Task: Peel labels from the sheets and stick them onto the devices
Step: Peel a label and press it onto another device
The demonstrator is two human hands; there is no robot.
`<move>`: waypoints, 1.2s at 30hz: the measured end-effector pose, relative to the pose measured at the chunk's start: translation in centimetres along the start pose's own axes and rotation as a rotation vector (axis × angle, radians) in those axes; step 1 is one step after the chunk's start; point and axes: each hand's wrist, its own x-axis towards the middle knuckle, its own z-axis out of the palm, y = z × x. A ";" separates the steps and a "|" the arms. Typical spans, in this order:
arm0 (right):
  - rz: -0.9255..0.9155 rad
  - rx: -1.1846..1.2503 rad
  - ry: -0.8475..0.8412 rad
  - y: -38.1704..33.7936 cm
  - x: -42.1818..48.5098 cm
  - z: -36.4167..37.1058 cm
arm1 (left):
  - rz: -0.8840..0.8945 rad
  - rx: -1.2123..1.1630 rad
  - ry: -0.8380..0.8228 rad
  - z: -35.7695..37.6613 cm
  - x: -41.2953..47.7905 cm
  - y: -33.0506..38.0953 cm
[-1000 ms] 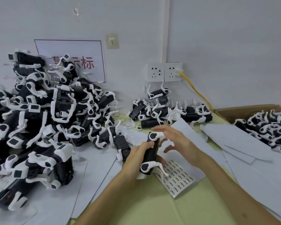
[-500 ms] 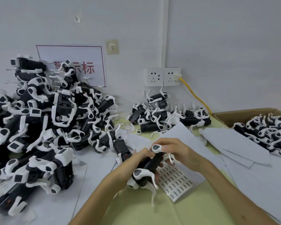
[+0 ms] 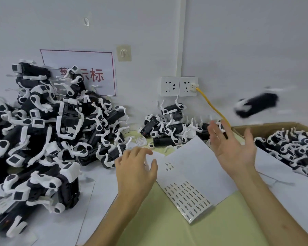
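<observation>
A black and white device (image 3: 256, 107) is up in the air, all blurry, above the brown box (image 3: 267, 128). The right hand (image 3: 233, 150) is wide open, palm showing. The left hand (image 3: 135, 169) is open too. The label sheet (image 3: 190, 197) lies on the green table (image 3: 167, 228). A big pile (image 3: 43, 135) of devices sits on the left.
</observation>
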 end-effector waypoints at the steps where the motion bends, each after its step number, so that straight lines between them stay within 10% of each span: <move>1: 0.021 -0.050 0.015 0.1 0.2 -0.3 | -0.019 0.110 -0.097 0.3 0.1 -0.3; 5: 0.125 -0.363 0.184 2.6 0.2 -0.3 | -0.059 0.135 -0.233 0.7 0.2 -1.5; 14: 0.247 -0.945 0.054 7.9 -1.7 2.3 | -0.024 -0.288 0.118 0.5 0.3 -1.2; 22: 0.507 -0.846 -0.214 10.8 -2.7 2.0 | 0.324 -0.481 0.183 1.5 -1.2 0.5; 36: 0.259 -0.462 0.136 9.2 -1.2 1.0 | 0.135 -0.876 -0.391 1.1 -1.6 2.3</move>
